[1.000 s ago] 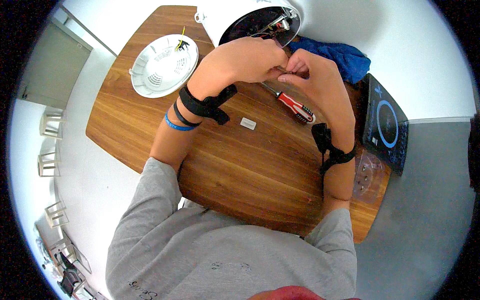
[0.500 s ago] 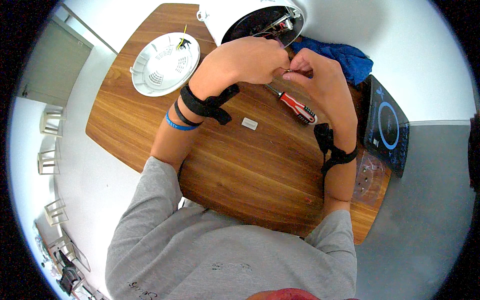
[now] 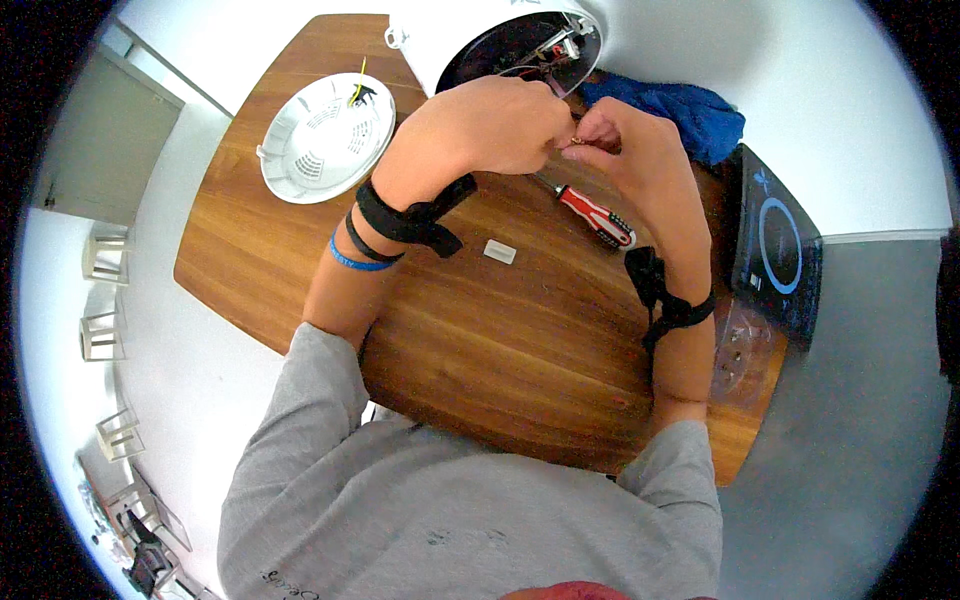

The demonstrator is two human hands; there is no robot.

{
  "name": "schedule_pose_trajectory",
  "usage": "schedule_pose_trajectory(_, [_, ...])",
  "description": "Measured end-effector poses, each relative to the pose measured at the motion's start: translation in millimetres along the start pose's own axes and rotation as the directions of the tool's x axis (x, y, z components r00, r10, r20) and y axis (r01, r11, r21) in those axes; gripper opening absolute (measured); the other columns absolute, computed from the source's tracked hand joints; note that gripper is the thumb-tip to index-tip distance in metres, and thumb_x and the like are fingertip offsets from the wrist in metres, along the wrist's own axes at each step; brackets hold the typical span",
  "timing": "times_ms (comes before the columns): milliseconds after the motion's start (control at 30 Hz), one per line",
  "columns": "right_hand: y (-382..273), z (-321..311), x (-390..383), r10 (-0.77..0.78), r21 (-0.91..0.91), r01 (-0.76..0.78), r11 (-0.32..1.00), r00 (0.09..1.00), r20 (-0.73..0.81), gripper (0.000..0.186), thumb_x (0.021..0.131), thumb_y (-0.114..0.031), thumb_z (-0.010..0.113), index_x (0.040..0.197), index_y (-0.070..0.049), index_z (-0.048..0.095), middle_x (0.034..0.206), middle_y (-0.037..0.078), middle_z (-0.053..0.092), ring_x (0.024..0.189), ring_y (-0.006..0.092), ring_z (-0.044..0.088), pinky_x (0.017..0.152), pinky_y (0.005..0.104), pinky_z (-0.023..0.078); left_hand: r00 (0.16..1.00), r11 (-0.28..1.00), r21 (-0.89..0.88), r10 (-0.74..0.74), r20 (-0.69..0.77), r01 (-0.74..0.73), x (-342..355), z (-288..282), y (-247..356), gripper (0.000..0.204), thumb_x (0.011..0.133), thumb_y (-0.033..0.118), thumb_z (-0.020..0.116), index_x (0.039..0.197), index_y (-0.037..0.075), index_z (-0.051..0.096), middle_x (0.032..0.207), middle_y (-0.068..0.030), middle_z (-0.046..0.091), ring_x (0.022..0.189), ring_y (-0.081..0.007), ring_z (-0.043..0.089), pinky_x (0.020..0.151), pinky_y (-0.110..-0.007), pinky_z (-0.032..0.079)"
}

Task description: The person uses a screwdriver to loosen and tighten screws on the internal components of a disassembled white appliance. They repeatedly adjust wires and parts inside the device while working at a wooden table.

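In the head view, at upper centre, the right hand (image 3: 645, 145) pinches a tiny brassy piece (image 3: 576, 141) between thumb and fingers. The left hand (image 3: 510, 125) is just beside; its fingertips are hidden, so one cannot tell their grip. The step seems fine handling; the next move calls for steady pinching.

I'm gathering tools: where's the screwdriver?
In the head view, the red-handled screwdriver lies on the wooden tabletop, below the right hand, right of the small white piece.
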State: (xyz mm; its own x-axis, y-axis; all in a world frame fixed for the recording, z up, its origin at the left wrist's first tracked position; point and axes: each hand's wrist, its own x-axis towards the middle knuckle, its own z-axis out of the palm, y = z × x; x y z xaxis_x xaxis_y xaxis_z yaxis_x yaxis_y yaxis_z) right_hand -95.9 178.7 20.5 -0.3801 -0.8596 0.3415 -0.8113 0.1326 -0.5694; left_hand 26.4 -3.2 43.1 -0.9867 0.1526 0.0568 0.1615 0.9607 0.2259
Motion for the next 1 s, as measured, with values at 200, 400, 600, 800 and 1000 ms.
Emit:
schedule_pose_trajectory(200, [3.0,0.4,-2.4,-0.016,-0.040,0.017,0.999,0.999,0.033,0.017,0.087,-0.015,0.081,0.095,-0.005,0.071,0.088,0.019,0.073,0.083,0.0394,0.073,0.073,0.0455,0.056,1.000,1.000,-0.011,-0.024,0.005,0.024,-0.1,4.6,-4.3,0.029,0.092,0.010,0.058,0.115,0.010,0.076,0.099,-0.0236,0.076,0.095,-0.0441,0.074,0.083,-0.054,0.061])
schedule_pose_trajectory(400, [4.9,-1.7,-9.2,-0.052,-0.232,0.076,0.970,0.993,0.108,0.009,0.093,-0.011,0.068,0.098,-0.003,0.070,0.093,0.021,0.073,0.090,0.0435,0.071,0.077,0.0504,0.056,0.985,0.981,0.086,-0.175,-0.004,0.175,-10.4,15.4,-2.0,0.028,0.091,0.009,0.059,0.114,0.001,0.073,0.098,-0.0252,0.075,0.095,-0.0451,0.074,0.079,-0.052,0.061])
schedule_pose_trajectory(600, [3.6,-6.5,-19.6,-0.007,-0.374,0.055,0.926,0.992,0.126,0.015,0.095,-0.010,0.060,0.106,-0.003,0.066,0.094,0.024,0.072,0.092,0.0454,0.071,0.078,0.0522,0.056,0.998,0.996,0.091,-0.013,0.057,0.008,-18.0,11.2,26.0,0.017,0.086,0.013,0.066,0.093,0.002,0.076,0.097,-0.0246,0.075,0.091,-0.0431,0.075,0.078,-0.051,0.062])
schedule_pose_trajectory(800, [-13.1,-18.7,-27.8,0.017,-0.522,0.042,0.852,0.994,0.108,0.016,0.098,-0.011,0.057,0.110,-0.001,0.061,0.091,0.023,0.071,0.090,0.0439,0.072,0.074,0.0528,0.057,0.982,0.980,-0.074,0.182,-0.048,-0.186,-18.1,38.4,42.4,0.014,0.086,0.011,0.067,0.084,0.002,0.077,0.090,-0.0217,0.076,0.084,-0.0408,0.076,0.072,-0.049,0.061])
schedule_pose_trajectory(1000, [-22.3,-18.8,-49.4,0.129,-0.584,-0.006,0.811,0.977,0.169,0.014,0.098,-0.009,0.056,0.110,-0.002,0.059,0.090,0.023,0.073,0.086,0.0433,0.074,0.076,0.0551,0.058,0.969,0.966,-0.085,0.245,0.015,-0.243,-6.2,66.2,41.0,0.013,0.082,0.015,0.070,0.087,0.004,0.074,0.091,-0.0195,0.075,0.085,-0.0407,0.074,0.072,-0.050,0.060])
